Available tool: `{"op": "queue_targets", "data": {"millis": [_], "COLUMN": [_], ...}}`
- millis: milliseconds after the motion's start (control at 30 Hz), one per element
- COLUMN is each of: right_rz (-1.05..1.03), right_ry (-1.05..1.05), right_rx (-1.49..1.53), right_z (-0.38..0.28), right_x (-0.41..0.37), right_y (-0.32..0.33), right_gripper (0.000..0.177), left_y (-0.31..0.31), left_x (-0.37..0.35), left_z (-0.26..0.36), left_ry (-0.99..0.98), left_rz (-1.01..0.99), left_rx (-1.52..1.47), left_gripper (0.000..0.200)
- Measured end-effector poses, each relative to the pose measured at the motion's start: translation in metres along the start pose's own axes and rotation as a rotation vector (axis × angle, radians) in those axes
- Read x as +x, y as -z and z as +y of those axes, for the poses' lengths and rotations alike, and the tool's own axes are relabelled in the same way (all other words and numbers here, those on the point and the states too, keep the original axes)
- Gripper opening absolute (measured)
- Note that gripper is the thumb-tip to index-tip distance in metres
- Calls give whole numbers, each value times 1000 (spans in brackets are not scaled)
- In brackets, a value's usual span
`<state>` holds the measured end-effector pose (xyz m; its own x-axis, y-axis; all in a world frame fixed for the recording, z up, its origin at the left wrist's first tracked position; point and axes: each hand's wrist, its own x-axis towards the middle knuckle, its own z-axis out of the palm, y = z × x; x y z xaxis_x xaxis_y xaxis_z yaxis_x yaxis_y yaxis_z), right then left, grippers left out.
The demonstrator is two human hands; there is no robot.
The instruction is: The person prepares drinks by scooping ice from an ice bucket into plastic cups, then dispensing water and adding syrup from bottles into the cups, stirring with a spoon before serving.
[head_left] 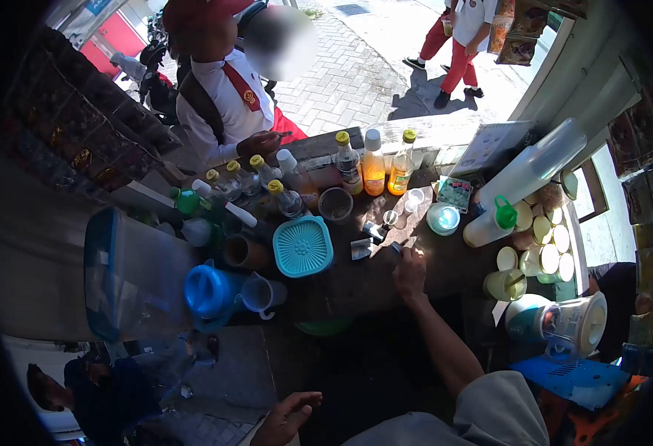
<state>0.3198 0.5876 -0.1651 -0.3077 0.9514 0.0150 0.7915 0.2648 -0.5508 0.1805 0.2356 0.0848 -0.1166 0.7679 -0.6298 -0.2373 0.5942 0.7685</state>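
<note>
My right hand [411, 271] is over the dark counter, its fingers closed on a small dark object [396, 247] whose kind I cannot make out. Just left of it lie a small flat packet [361, 248] and a dark little item [375, 230]. Beyond these stands a small clear cup [390, 218]. A round jar with a pale turquoise top [443, 218] is to the right. Low in the view, my left hand [291, 418] hangs in front of the counter, empty, with its fingers stretched out. A turquoise lidded box [302, 247] sits on the counter ahead of it.
Syrup bottles [373, 165] line the far edge. On the left are a blue pitcher [211, 290], a clear measuring jug [262, 293] and a large clear bin [137, 267]. Cups [549, 256] and a blender [564, 323] crowd the right. A person in a white shirt [226, 104] stands outside.
</note>
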Motion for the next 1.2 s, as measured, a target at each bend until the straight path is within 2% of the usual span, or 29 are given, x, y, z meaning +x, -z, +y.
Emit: {"op": "queue_targets", "data": {"millis": [67,100,133,167,200,300,367,500,600,667,700,767,800,867,933,1000,1033,1067,1100,1133,1167,1200], "right_rz": [14,13,15,26,1,-96,-159,-29,52,-11,-8,11,7,-89,-229,-441,-575,-704,-723,-742,-714,-720], "right_ry": [227,247,320,392,386,368,355,433,426,310,309,286,246,129,153,210,139,68,114,160,159,116], "right_rx": [84,95,26,-42,-60,-180,-180,-327,-236,30,26,355,429,510,588,626,637,646,669,688,683,686], "right_z": [-25,-27,-32,-37,-43,-45,-44,-29,-17,-20,-20,-23,-28,-44,-66,-84,-96,-107,-111,-114,-119,-122], "right_x": [6,13,21,30,36,46,47,39,33,23,17,1,-12,-48,-85,-123,-142,-159,-176,-190,-198,-207], "right_y": [3,-3,-15,-26,-31,-46,-46,-55,-57,-38,-28,-8,6,38,80,117,136,151,156,158,158,159], "right_gripper": [19,19,22,25,26,21,18,15,16,12,12,9,6,8,12,13,12,11,12,13,13,18], "left_y": [-4,-7,-12,-20,-26,-35,-40,-47,-47,-42,-40,-37,-35,-27,-22,-26,-24,-20,-20,-24,-21,-19], "left_x": [-7,-8,-8,-9,-9,-9,-8,-16,-19,-22,-23,-19,-17,-13,-6,6,14,25,33,40,44,47], "left_z": [-10,-11,-5,2,7,3,1,-7,-19,-30,-36,-48,-52,-59,-55,-44,-43,-43,-42,-39,-36,-35], "left_ry": [5,8,-8,-6,-6,-128,-141,-104,-114,-67,-21,-29,-38,-67,-96,-179,-205,-217,-222,-240,-254,-282], "left_rz": [75,136,163,164,160,123,130,169,243,268,298,343,393,404,398,446,430,327,221,196,173,141], "left_rx": [17,42,42,-77,-198,-135,-164,-143,-178,-225,-276,-295,-312,-278,-234,-172,-162,-195,-228,-251,-243,-64], "left_gripper": [34,34,34,33,33,44,41,41,39,37,34,35,36,38,41,49,49,52,56,48,48,41]}}
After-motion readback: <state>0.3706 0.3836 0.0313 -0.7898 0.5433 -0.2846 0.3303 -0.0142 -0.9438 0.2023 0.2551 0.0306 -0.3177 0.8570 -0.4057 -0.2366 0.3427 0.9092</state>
